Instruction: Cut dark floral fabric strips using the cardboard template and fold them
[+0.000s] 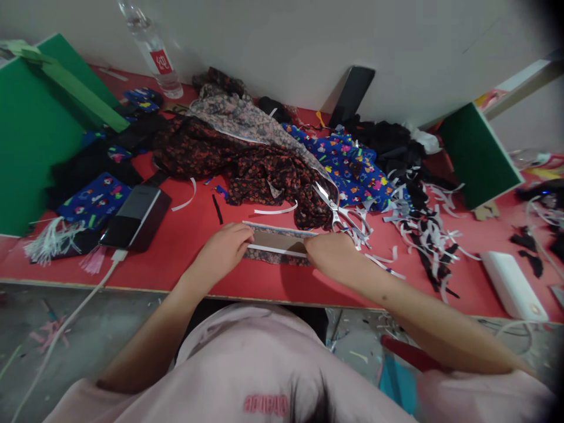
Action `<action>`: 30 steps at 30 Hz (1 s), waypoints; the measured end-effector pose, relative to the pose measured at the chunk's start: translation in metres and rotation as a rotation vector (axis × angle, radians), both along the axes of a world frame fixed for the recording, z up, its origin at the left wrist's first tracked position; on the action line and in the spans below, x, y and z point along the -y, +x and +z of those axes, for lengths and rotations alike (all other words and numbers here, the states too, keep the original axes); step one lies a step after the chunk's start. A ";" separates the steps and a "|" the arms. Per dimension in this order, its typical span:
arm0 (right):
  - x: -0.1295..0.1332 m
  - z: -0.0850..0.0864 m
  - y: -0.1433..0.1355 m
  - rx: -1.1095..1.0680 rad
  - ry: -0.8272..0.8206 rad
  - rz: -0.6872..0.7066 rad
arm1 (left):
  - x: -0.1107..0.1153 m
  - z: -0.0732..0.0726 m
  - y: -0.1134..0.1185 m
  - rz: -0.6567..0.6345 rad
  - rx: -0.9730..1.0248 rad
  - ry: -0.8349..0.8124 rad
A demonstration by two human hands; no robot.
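Note:
A brown flat strip with a white edge [279, 242] lies over dark patterned fabric [275, 257] near the front edge of the red table [176, 270]. My left hand [230, 245] has its fingers closed on the left end of this fabric and strip. At the right end, my right hand [330, 251] is closed on the same piece, its fingertips mostly hidden. Just beyond my right hand are silver scissors [339, 211], blades apart, resting against dark floral fabric [259, 170].
Blue printed fabric [352, 170] and white scraps [434, 235] lie right. A black device [136, 217] with a cable sits left. A water bottle [154, 56] and phone [352, 94] stand behind. Green panels [480, 155] flank the table; a white power bank [513, 285] is far right.

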State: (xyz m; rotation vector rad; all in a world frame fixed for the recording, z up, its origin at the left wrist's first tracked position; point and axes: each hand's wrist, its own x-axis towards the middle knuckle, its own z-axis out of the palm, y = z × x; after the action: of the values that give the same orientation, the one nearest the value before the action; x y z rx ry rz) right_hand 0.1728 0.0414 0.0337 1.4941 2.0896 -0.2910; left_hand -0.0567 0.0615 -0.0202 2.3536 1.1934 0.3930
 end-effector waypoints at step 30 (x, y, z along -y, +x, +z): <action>-0.001 0.005 0.006 -0.084 0.026 0.046 | 0.009 0.005 0.096 -0.013 -0.284 0.107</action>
State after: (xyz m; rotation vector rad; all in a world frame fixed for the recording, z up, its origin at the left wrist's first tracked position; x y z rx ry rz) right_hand 0.1786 0.0421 0.0389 1.4701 2.1986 -0.3150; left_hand 0.0393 0.0525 -0.0152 2.5726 1.3102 0.1216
